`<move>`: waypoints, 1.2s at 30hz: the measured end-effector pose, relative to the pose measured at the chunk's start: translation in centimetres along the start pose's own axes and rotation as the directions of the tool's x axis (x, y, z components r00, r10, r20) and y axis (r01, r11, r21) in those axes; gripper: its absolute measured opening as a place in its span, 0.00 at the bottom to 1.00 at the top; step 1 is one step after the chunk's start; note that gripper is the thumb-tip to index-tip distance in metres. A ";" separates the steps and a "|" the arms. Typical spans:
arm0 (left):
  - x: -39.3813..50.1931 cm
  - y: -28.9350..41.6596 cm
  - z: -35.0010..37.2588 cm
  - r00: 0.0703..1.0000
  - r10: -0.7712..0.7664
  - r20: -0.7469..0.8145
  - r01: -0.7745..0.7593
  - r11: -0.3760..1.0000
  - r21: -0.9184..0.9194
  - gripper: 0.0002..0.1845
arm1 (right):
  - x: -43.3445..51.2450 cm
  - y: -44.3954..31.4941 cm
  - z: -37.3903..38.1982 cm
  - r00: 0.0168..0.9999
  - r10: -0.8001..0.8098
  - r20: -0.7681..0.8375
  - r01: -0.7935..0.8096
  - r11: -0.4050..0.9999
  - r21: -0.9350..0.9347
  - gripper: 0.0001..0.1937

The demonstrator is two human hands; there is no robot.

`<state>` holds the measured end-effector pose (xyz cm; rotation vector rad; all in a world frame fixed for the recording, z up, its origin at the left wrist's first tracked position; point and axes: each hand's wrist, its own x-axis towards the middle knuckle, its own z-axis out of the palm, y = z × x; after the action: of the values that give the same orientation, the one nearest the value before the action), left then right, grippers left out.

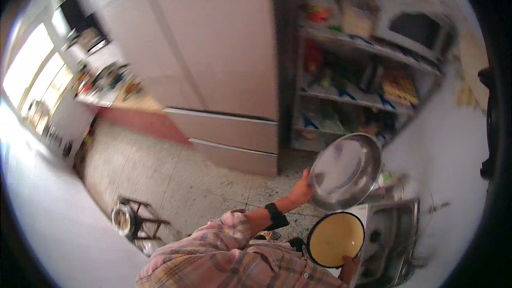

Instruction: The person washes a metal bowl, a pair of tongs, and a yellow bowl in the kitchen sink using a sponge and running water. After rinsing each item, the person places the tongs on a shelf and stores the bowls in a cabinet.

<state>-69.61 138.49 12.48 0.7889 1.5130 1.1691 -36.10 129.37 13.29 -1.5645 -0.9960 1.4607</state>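
Observation:
My left hand [301, 191], below a dark wristwatch [276, 215], grips the rim of a round stainless steel basin [340, 172]. The basin is tipped so that its shiny inside faces me. Lower down, my right hand [350, 267] holds an enamel basin [335, 239] by its edge, the thumb over the rim. This one is pale yellow inside with a dark rim, and nothing shows in it. The two basins are close together, the steel one above. Just right of the enamel basin is a stainless steel sink [390, 240].
A tall refrigerator [212, 48] stands ahead, beside a shelf rack [360, 96] with food and a microwave oven [416, 28]. On the tiled floor [160, 164] at left is a dark stool [146, 220]. A cluttered counter [140, 102] lies further back. A wall tap [434, 208] is above the sink.

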 end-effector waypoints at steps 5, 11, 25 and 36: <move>-9.5 -9.2 -3.9 0.990 -0.116 -0.082 0.082 0.939 -0.335 0.27 | 2.5 -0.4 3.3 0.969 -0.238 0.066 0.230 0.967 0.112 0.18; -22.5 -8.8 -0.6 0.978 -0.197 -0.066 0.095 0.707 -0.701 0.19 | 5.2 -1.5 9.0 0.815 -0.061 0.576 0.212 0.957 -0.198 0.17; -34.8 -14.2 -16.4 0.829 -0.317 -0.460 -0.167 0.645 -0.746 0.20 | -5.9 -5.1 32.3 0.269 -0.311 0.911 0.942 0.281 -0.182 0.23; -42.8 -13.2 -38.0 0.724 -0.347 -0.596 -0.227 0.697 -0.681 0.22 | -14.9 3.6 52.0 0.207 0.606 0.768 0.028 0.781 -0.623 0.21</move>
<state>-93.79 85.02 14.05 -0.3224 1.4108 1.9660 -88.46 115.35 13.16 -1.0512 -2.0126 2.8031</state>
